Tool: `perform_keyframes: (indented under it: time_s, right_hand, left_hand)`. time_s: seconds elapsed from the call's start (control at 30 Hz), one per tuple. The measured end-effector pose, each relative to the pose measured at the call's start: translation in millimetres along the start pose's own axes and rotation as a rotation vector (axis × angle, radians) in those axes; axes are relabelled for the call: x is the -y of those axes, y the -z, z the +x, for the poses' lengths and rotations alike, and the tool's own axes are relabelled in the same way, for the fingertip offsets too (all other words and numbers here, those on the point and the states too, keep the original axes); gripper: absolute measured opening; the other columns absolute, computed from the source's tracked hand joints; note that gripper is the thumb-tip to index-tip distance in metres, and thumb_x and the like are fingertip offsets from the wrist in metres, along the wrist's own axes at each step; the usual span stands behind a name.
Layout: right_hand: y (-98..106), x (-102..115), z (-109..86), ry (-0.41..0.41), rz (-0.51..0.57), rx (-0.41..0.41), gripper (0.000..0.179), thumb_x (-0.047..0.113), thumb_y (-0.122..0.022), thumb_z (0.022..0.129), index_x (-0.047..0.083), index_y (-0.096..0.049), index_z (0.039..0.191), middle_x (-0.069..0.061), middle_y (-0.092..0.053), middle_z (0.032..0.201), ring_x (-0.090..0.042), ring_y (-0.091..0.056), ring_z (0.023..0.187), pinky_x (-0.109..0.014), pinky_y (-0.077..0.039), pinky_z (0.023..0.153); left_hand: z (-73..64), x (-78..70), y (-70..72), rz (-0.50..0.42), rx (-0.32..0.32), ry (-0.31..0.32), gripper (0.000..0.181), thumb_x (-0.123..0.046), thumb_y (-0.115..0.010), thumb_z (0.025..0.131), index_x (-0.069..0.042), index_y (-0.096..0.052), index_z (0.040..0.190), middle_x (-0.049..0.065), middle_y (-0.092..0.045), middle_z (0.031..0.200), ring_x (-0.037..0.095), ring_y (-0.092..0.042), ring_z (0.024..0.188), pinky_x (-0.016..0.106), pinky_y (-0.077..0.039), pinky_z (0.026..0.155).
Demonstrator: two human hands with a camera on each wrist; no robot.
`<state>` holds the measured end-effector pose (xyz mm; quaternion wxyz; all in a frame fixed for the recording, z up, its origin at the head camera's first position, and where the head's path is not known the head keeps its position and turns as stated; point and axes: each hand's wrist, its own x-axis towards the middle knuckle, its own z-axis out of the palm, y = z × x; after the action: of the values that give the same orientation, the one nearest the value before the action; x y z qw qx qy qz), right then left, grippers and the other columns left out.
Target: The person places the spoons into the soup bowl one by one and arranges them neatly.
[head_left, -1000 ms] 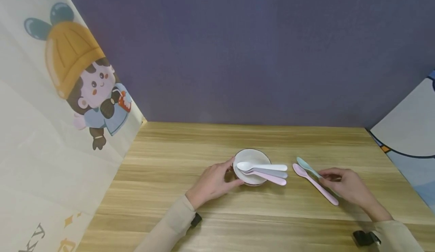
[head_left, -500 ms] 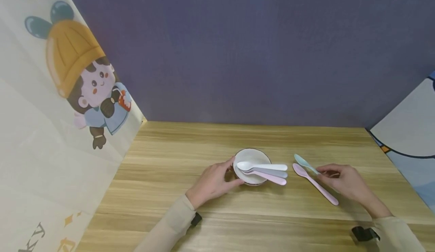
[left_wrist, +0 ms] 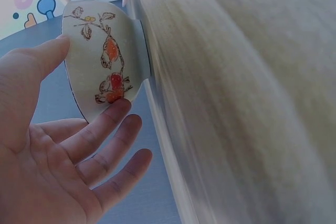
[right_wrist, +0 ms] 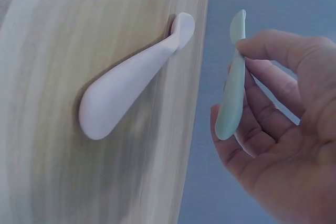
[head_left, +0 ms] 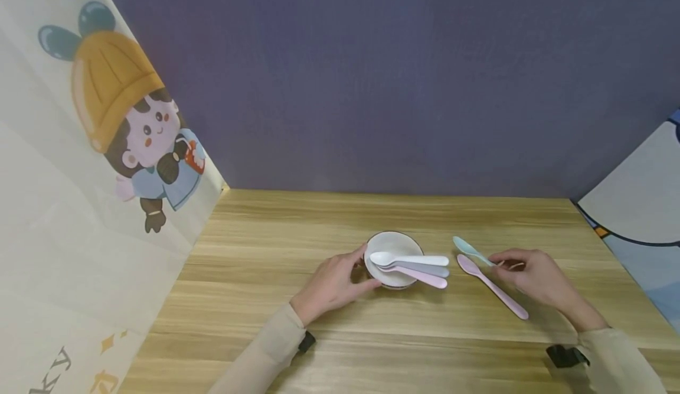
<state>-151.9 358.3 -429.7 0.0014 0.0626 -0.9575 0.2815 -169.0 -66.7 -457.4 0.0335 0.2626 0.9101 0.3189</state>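
My left hand (head_left: 334,282) holds a small white bowl (head_left: 390,242) by its left side, thumb and fingers spread around it. Orange fruit and branches decorate the bowl's outer wall in the left wrist view. A white spoon (head_left: 422,260), a grey spoon (head_left: 437,272) and a pink spoon (head_left: 425,279) lean inside, handles sticking out over the right rim. To the right, my right hand (head_left: 536,279) pinches a mint-green spoon (right_wrist: 234,87) between thumb and fingers, raised above the table in the right wrist view. Below it, a second pink spoon (head_left: 496,290) lies slanted on the wood.
The wood-grain table (head_left: 297,222) ends at a dark blue-grey panel (head_left: 340,87) behind. A pale panel with a cartoon figure (head_left: 159,146) borders the left, and another printed panel (head_left: 632,187) the right.
My right hand has lifted the mint-green spoon and moved it slightly up and left, away from the pink spoon on the table. The left hand and bowl have stayed in place.
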Motion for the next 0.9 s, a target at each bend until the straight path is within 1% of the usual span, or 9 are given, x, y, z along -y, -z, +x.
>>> perform_keyframes:
  time_s: [0.17, 0.3, 0.43, 0.57, 0.7, 0.9]
  right_hand:
    - [0.4, 8.3, 1.7, 0.03, 0.006, 0.0, 0.024, 0.02, -0.081, 0.096, 0.006, -0.081, 0.115, -0.006, -0.079, 0.102, 0.002, -0.066, 0.082, -0.021, -0.059, 0.072]
    - [1.8, 15.1, 3.2, 0.05, 0.021, 0.0, 0.023, 0.02, -0.08, 0.096, 0.006, -0.082, 0.115, -0.004, -0.079, 0.101, 0.001, -0.066, 0.082, -0.022, -0.059, 0.072]
    - [2.0, 19.5, 4.7, 0.053, 0.024, -0.007, 0.022, 0.019, -0.08, 0.096, 0.006, -0.082, 0.113, -0.004, -0.079, 0.098, 0.001, -0.066, 0.081, -0.021, -0.059, 0.072]
    - [0.6, 22.2, 6.7, 0.052, 0.027, -0.01, 0.022, 0.019, -0.08, 0.096, 0.007, -0.082, 0.113, -0.004, -0.079, 0.1, 0.001, -0.066, 0.082, -0.021, -0.059, 0.072]
    - [0.2, 25.7, 8.6, 0.056, 0.025, -0.006, 0.022, 0.02, -0.079, 0.096, 0.007, -0.082, 0.114, -0.004, -0.079, 0.101, 0.001, -0.066, 0.083, -0.021, -0.059, 0.073]
    - [3.7, 35.1, 11.9, 0.081, 0.009, 0.003, 0.021, 0.021, -0.078, 0.096, 0.011, -0.082, 0.115, -0.001, -0.079, 0.1, -0.005, -0.068, 0.085, -0.023, -0.059, 0.074]
  left_hand:
    - [-0.6, -0.5, 0.6, 0.002, 0.003, 0.007, 0.089, -0.062, -0.068, 0.099, -0.013, -0.038, 0.166, 0.001, -0.077, 0.13, 0.019, -0.071, 0.122, 0.042, -0.058, 0.106]
    - [-0.1, -0.7, 0.8, 0.009, 0.0, 0.004, 0.088, -0.061, -0.068, 0.098, -0.014, -0.038, 0.167, 0.0, -0.077, 0.128, 0.018, -0.072, 0.119, 0.04, -0.058, 0.103]
    - [-0.1, -0.6, 0.8, 0.006, 0.004, 0.006, 0.088, -0.061, -0.069, 0.099, -0.016, -0.037, 0.167, -0.001, -0.077, 0.127, 0.017, -0.072, 0.116, 0.039, -0.058, 0.1]
    - [-0.7, -0.3, 0.9, -0.001, 0.0, 0.001, 0.087, -0.06, -0.069, 0.099, -0.015, -0.039, 0.167, -0.001, -0.077, 0.126, 0.018, -0.072, 0.117, 0.04, -0.058, 0.101]
    - [-0.5, -0.4, 1.2, 0.001, -0.001, -0.006, 0.087, -0.06, -0.069, 0.099, -0.017, -0.037, 0.168, -0.001, -0.077, 0.126, 0.017, -0.072, 0.116, 0.038, -0.059, 0.099]
    - [-0.6, -1.1, 1.3, 0.001, 0.001, -0.003, 0.087, -0.06, -0.069, 0.099, -0.017, -0.037, 0.167, -0.001, -0.077, 0.125, 0.016, -0.072, 0.114, 0.036, -0.059, 0.096]
